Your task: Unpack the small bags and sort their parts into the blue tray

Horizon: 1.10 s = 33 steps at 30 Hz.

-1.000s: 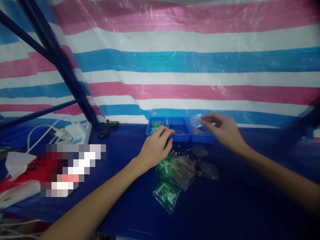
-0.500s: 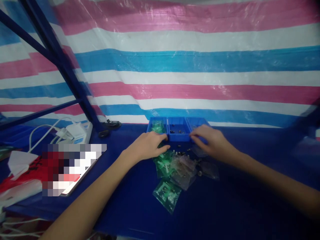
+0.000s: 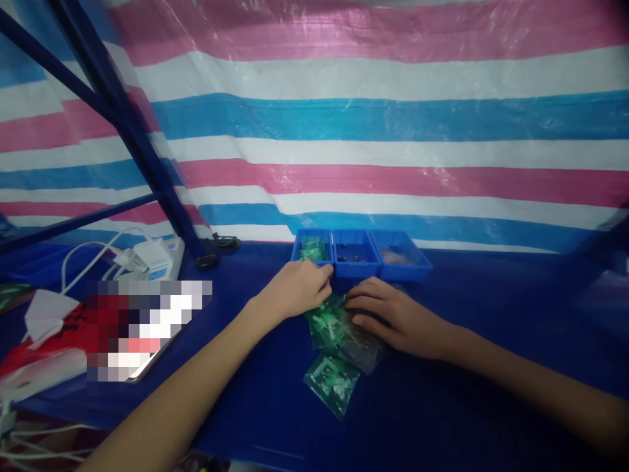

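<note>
My left hand [image 3: 305,288] rests at the front of the blue bin with green bags [image 3: 313,249], its fingers curled in. Whatever its fingertips may hold is hidden. Just below it lie green plastic bags with pale pieces inside, one against the pile [image 3: 327,326] and another green bag [image 3: 333,381] nearer me. My right hand [image 3: 386,313] reaches over the clear plastic bags [image 3: 363,351] with its fingers slightly apart. It covers part of those bags and the small parts around them.
Beside the green-bag bin, the middle blue bin [image 3: 356,242] holds a few small dark parts. The right blue bin [image 3: 400,255] has clear bags in it. To the left lie a blurred-out device [image 3: 164,341], a red bag [image 3: 63,328] and a white power strip [image 3: 167,262].
My right hand has come away from the right bin, moving left and toward me onto the clear bags. My left hand's fingers have drawn together near the same place.
</note>
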Each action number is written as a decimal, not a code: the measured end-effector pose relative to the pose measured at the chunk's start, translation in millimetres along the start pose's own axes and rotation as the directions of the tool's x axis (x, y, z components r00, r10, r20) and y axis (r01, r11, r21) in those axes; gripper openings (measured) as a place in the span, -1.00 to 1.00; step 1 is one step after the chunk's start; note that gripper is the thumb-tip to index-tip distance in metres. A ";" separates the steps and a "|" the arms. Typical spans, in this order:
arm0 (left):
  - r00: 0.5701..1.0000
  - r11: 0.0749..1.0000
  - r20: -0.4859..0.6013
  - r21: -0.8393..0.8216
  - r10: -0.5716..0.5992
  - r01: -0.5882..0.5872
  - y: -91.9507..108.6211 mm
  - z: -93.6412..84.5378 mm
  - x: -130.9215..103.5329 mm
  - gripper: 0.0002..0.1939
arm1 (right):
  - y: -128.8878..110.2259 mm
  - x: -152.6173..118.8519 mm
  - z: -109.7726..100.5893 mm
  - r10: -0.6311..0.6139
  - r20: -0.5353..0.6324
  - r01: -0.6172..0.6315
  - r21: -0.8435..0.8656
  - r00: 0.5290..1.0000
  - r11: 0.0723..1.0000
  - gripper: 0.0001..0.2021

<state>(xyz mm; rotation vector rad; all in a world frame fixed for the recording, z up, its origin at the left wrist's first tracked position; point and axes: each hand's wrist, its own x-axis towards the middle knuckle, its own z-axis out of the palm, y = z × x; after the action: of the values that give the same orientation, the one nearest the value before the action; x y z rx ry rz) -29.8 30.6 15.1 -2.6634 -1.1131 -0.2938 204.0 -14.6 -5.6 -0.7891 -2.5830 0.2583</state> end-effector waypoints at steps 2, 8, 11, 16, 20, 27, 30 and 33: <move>1.000 0.999 -0.027 0.034 -0.007 0.008 1.9 -1.2 0.2 -0.83 | 1.1 -0.2 0.3 0.004 -0.018 -0.004 0.019 1.000 1.000 -0.72; 0.980 0.997 -0.192 0.068 0.041 -0.028 2.4 -0.2 -0.2 -0.80 | 4.3 -0.7 2.7 0.135 -0.139 -0.128 0.059 0.981 0.990 -0.74; 0.936 0.994 -0.335 0.042 0.105 -0.096 4.1 4.7 -0.3 -0.75 | 6.6 0.2 4.9 0.257 -0.250 -0.238 0.103 0.934 0.966 -0.71; 0.867 0.985 -0.484 -0.049 0.121 -0.164 15.1 13.5 0.4 -0.73 | 6.2 4.2 5.1 0.392 -0.283 -0.326 0.254 0.875 0.911 -0.73; 0.835 0.975 -0.539 -0.100 0.113 -0.196 25.0 16.7 1.4 -0.83 | 0.9 6.2 2.1 0.417 -0.284 -0.326 0.316 0.864 0.891 -0.83; 0.830 0.969 -0.548 -0.135 0.103 -0.209 31.0 14.1 2.5 -0.87 | -4.2 5.1 -0.3 0.433 -0.264 -0.305 0.413 0.862 0.858 -0.87; 0.859 0.967 -0.501 -0.149 0.106 -0.206 31.6 8.0 1.6 -0.81 | -0.7 3.1 0.1 0.433 -0.316 -0.290 0.411 0.844 0.864 -0.88; 0.882 0.972 -0.462 -0.145 0.096 -0.182 30.6 3.8 0.4 -0.69 | 5.1 0.9 -0.8 0.468 -0.363 -0.297 0.436 0.806 0.849 -0.87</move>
<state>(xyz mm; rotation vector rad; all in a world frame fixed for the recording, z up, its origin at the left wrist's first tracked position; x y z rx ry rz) -7.2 11.1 7.3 -2.6053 -0.7709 -0.9762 206.2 -9.8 -6.1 -1.0858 -1.8366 0.5770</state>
